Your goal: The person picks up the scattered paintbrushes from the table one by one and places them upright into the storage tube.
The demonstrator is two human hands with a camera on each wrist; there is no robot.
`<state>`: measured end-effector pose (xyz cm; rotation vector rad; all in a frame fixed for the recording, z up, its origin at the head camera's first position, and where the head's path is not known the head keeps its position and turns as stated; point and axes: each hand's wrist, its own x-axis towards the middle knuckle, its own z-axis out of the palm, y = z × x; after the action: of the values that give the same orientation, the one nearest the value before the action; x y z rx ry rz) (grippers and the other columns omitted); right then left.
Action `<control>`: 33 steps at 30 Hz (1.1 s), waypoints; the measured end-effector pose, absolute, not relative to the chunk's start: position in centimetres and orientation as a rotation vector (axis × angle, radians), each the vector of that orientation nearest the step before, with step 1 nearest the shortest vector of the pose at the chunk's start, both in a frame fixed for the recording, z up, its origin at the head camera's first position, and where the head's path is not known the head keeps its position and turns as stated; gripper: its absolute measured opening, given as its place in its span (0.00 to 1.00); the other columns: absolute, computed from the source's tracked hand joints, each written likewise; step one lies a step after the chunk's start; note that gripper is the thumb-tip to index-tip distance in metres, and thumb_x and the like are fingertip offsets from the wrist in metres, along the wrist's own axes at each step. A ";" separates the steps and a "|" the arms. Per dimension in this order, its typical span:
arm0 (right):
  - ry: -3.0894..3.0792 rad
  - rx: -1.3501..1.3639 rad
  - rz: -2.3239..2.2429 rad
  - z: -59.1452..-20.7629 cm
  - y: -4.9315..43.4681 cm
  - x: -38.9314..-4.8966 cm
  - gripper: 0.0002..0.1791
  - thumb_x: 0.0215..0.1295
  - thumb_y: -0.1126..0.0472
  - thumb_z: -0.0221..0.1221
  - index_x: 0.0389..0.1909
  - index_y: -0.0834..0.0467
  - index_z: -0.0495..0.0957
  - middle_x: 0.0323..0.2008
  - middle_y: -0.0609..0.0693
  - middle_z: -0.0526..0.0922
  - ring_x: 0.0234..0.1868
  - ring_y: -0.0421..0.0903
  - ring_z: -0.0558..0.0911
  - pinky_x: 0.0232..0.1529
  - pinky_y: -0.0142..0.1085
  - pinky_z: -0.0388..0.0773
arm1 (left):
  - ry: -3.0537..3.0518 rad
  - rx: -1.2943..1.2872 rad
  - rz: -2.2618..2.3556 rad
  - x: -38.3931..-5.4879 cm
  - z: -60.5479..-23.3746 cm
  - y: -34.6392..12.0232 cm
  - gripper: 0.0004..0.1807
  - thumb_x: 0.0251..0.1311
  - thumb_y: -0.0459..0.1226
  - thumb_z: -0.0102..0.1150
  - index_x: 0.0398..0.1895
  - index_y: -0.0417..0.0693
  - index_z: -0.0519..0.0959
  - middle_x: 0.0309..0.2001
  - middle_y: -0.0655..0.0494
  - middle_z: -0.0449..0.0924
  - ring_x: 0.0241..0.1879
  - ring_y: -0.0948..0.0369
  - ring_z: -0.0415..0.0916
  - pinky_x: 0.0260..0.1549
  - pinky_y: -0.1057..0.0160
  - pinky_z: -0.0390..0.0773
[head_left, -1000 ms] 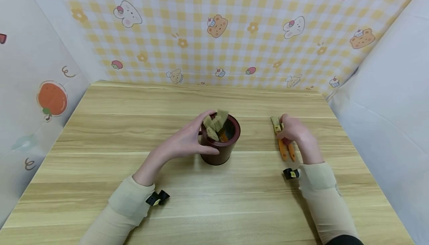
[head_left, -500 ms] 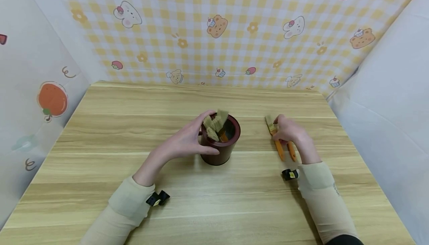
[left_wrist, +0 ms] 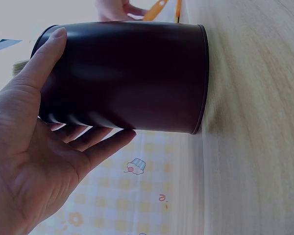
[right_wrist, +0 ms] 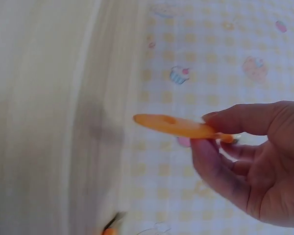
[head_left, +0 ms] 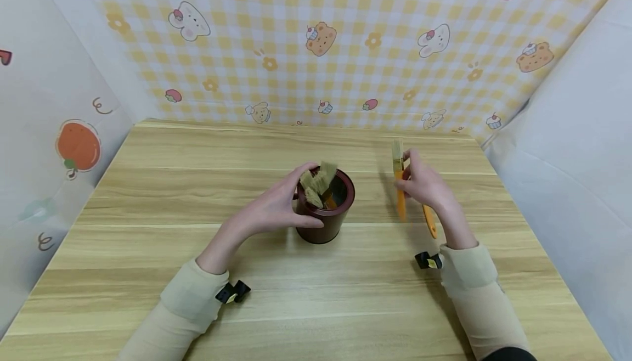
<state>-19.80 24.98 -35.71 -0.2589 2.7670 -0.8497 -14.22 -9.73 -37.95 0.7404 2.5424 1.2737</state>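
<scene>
My left hand (head_left: 278, 202) grips a dark brown cylindrical brush holder (head_left: 321, 229), which stands upright on the table. In the left wrist view, thumb and fingers lie on opposite sides of the holder (left_wrist: 127, 78). Several pale-bristled paintbrushes (head_left: 318, 182) stick out of it, bristles up. To the right, my right hand (head_left: 427, 182) pinches a flat paintbrush with an orange handle (head_left: 401, 204), held off the table with its bristles away from me. The right wrist view shows thumb and fingertips on that handle (right_wrist: 171, 126). Another orange-handled brush (head_left: 429, 221) lies below this hand, partly hidden.
Under everything is a wood-grain table (head_left: 316, 306). A yellow checked cloth (head_left: 276, 37) hangs at its back edge. White sheets stand at the left (head_left: 29, 147) and right (head_left: 577, 158).
My right hand has picked one paintbrush off the table, raised it and shifted it slightly left and away. The second brush stays lying. The left hand and holder have not moved.
</scene>
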 end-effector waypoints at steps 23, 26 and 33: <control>2.612 -0.964 -2.318 -32.4 18.8 -14.3 0.30 0.61 0.79 0.64 0.61 0.60 0.64 0.41 0.48 0.81 0.39 0.42 0.87 0.35 0.31 0.87 | 2.541 0.737 1.281 -14.4 -38.0 -9.6 0.61 0.46 0.55 0.82 0.80 0.67 0.50 0.76 0.53 0.62 0.70 0.52 0.68 0.65 0.43 0.73; 2.414 -1.074 -2.491 -32.7 18.0 -14.0 0.30 0.59 0.83 0.63 0.58 0.62 0.64 0.42 0.51 0.83 0.40 0.45 0.88 0.37 0.34 0.88 | 2.539 0.744 1.286 -14.4 -38.1 -9.6 0.61 0.47 0.54 0.82 0.80 0.66 0.51 0.75 0.53 0.64 0.69 0.52 0.69 0.65 0.43 0.74; 2.335 -1.110 -2.412 -33.5 16.6 -13.4 0.34 0.59 0.87 0.58 0.58 0.55 0.63 0.45 0.47 0.83 0.46 0.41 0.88 0.43 0.34 0.88 | 2.550 0.744 1.262 -14.4 -38.0 -9.7 0.61 0.47 0.56 0.81 0.81 0.68 0.50 0.74 0.53 0.65 0.64 0.52 0.72 0.62 0.44 0.75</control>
<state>-13.37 16.58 -33.46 -1.1103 2.3348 -2.4117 -14.35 -9.69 -37.99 0.7441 2.5497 1.2617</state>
